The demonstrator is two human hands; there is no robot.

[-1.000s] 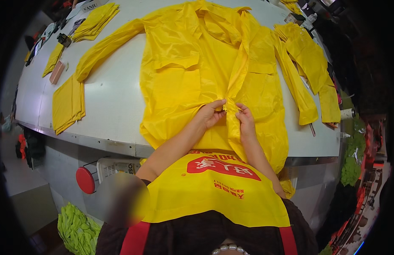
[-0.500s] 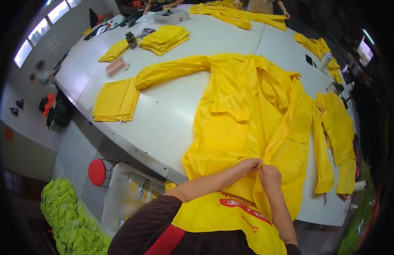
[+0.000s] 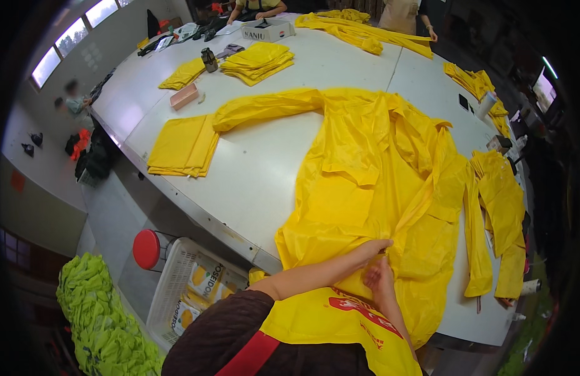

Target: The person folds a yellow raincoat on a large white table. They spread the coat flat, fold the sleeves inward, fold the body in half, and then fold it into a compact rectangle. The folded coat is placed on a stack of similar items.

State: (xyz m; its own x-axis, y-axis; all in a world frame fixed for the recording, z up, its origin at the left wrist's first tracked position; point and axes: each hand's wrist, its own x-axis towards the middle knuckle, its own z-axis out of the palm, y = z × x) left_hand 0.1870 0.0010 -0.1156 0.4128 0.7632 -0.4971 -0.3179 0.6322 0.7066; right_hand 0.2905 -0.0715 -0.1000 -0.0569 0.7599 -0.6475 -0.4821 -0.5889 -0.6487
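A yellow raincoat [image 3: 340,207] with a pocket flap and long sleeves lies spread over the white table, its front hanging toward me at the near edge. My left hand [image 3: 372,249] reaches across from the left and pinches the coat's front edge. Just below it, my right hand [image 3: 381,282] has its fingers closed at the same edge, palm partly turned up. Whatever small part sits between the fingertips is too small to make out. The coat's left sleeve stretches toward a folded yellow stack [image 3: 182,145].
More folded yellow garments [image 3: 258,62] and a pink box [image 3: 184,96] lie farther left on the table [image 3: 252,163]. Yellow pieces [image 3: 500,213] hang along the right edge. A white basket [image 3: 161,301], a red-topped stool [image 3: 146,249] and a lime-green heap [image 3: 102,313] stand lower left. Two people work across the table.
My right hand has dropped lower and turned, drawing slightly apart from my left hand. The left hand stays at the coat's front edge. The whole view has shifted a little.
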